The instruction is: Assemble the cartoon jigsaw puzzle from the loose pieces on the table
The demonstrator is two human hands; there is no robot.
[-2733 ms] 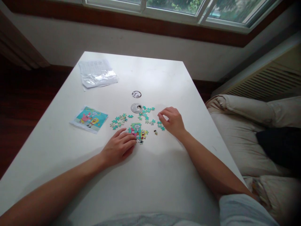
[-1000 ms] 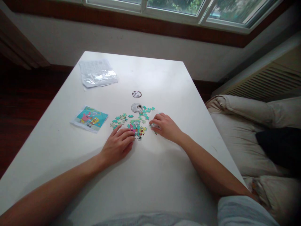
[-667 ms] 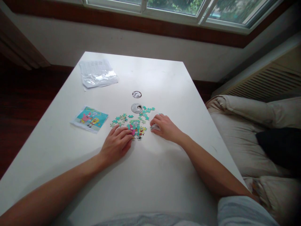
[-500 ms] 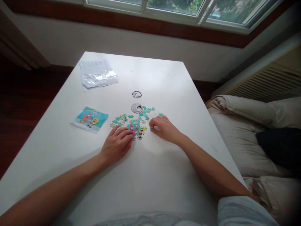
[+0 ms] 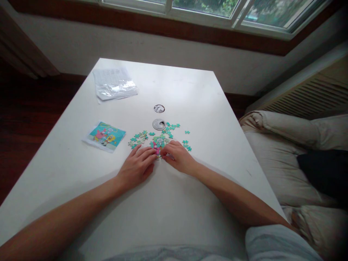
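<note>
A partly joined jigsaw puzzle (image 5: 160, 140) with cartoon figures lies on the white table, its lower right covered by my right hand (image 5: 175, 156). That hand's thumb and fingers are pinched together at the puzzle's lower edge, on what looks like a small puzzle piece, mostly hidden. My left hand (image 5: 141, 161) rests palm down at the puzzle's left side, fingers stretched out, fingertips touching the pink figure. Loose green puzzle pieces (image 5: 140, 137) lie beyond the left fingers. More loose pieces (image 5: 172, 127) are spread behind the puzzle, and several (image 5: 187, 145) sit right of my right hand.
To the left lies a picture card (image 5: 106, 136) in a clear sleeve, showing the same cartoon figures. Farther back is a plastic bag with paper (image 5: 115, 85). Two round fittings (image 5: 159, 124) are set in the white table (image 5: 168, 210). A beige sofa (image 5: 274, 156) stands on the right.
My right hand has moved left from beside the puzzle onto its lower right part, uncovering loose pieces on the right. My left hand stays nearly in place.
</note>
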